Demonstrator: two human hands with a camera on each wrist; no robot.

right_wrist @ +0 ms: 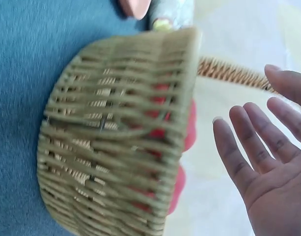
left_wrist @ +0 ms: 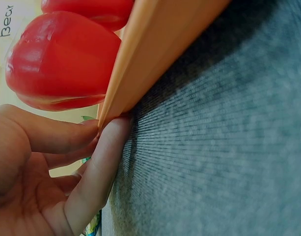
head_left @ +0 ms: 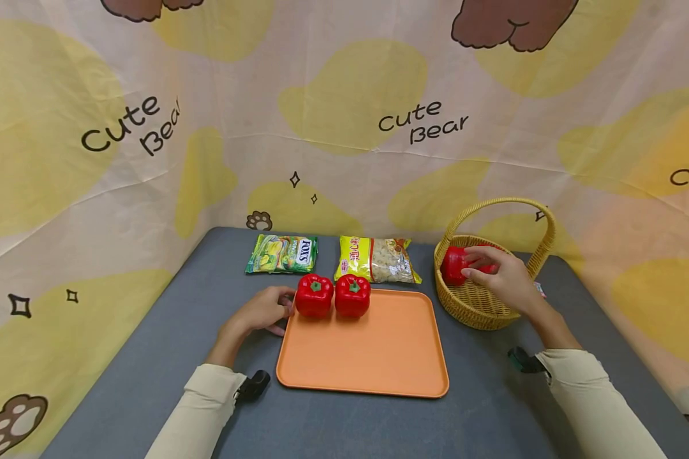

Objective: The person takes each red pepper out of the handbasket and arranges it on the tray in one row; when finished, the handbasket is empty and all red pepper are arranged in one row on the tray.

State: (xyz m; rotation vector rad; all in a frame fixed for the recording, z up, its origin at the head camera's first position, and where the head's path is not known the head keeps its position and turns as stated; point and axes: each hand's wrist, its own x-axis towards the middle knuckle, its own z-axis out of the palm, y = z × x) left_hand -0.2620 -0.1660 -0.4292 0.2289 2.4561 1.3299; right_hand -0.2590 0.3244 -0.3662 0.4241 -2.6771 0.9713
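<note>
At the back left corner of an orange tray (head_left: 367,350), my left hand (head_left: 264,310) pinches the rim between thumb and finger, as the left wrist view shows. Two red bell peppers (head_left: 314,296) sit side by side on the tray near that corner. My right hand (head_left: 508,280) is over a wicker basket (head_left: 476,317) with its fingers extended. Inside the basket lie red bell peppers (head_left: 452,266), partly covered by the hand in the head view. In the right wrist view the right hand (right_wrist: 273,167) looks apart from the peppers, its palm holding nothing.
Behind the tray lie a green snack packet (head_left: 282,254) and a yellow, partly clear food bag (head_left: 377,259). The basket's tall arched handle (head_left: 502,201) rises beside the right hand. A printed cloth (head_left: 344,127) hangs behind the grey table (head_left: 344,424).
</note>
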